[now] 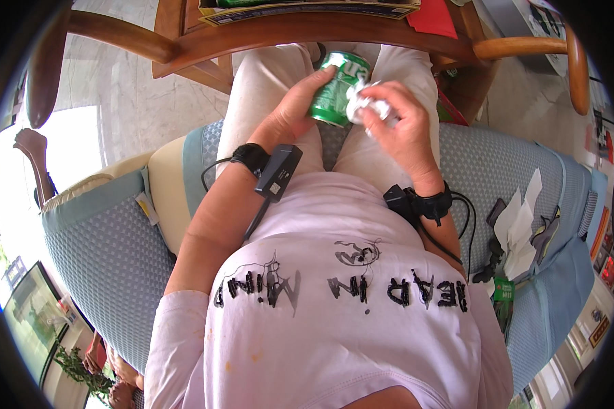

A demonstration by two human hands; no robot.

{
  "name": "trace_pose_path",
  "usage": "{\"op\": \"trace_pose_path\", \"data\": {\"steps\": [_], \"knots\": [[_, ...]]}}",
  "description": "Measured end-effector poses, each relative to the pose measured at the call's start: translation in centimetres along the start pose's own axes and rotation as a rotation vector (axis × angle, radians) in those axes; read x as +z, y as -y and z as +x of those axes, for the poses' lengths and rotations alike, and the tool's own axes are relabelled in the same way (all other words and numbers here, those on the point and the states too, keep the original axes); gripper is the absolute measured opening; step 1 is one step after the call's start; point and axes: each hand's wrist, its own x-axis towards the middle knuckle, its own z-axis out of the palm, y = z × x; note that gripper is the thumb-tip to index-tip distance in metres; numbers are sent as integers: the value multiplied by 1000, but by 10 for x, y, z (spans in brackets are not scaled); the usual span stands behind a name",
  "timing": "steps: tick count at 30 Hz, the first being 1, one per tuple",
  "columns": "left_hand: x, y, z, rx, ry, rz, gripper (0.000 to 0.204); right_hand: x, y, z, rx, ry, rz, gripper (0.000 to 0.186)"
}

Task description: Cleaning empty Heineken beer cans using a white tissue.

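Green can [332,94] in left hand [298,106]

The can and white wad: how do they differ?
The can is mostly green; the wad is white. The can is cylindrical, the wad crumpled. The can looks larger than the wad. Both are held: the can in the left hand, the wad in the right hand.

A green can [330,99] with white lettering leans slightly rightward at the frame's upper centre; by its right side is a crumpled white wad [359,108], probably tissue.
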Motion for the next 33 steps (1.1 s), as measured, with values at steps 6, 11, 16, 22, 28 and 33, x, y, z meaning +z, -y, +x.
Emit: {"op": "trace_pose_path", "data": {"steps": [6, 11, 16, 22, 28, 33], "knots": [[0, 2, -2, -42, 28, 109, 45, 6, 0, 3, -5, -47, -192, 18], [0, 1, -1, 86, -67, 98, 38, 7, 13, -1, -5, 209, -3, 18], [-2, 0, 2, 25, 29, -21, 50, -3, -14, 1, 108, -261, 45, 20], [-5, -2, -4, 16, 23, 1, 54, 10, 0, 1, -28, 121, -22, 24], [0, -2, -2, 14, 54, -150, 46, 4, -2, -2, 75, 36, 112, 22], [-1, -1, -6, -68, 92, -56, 47, 9, -19, 0, 175, -202, 88, 23]]}}
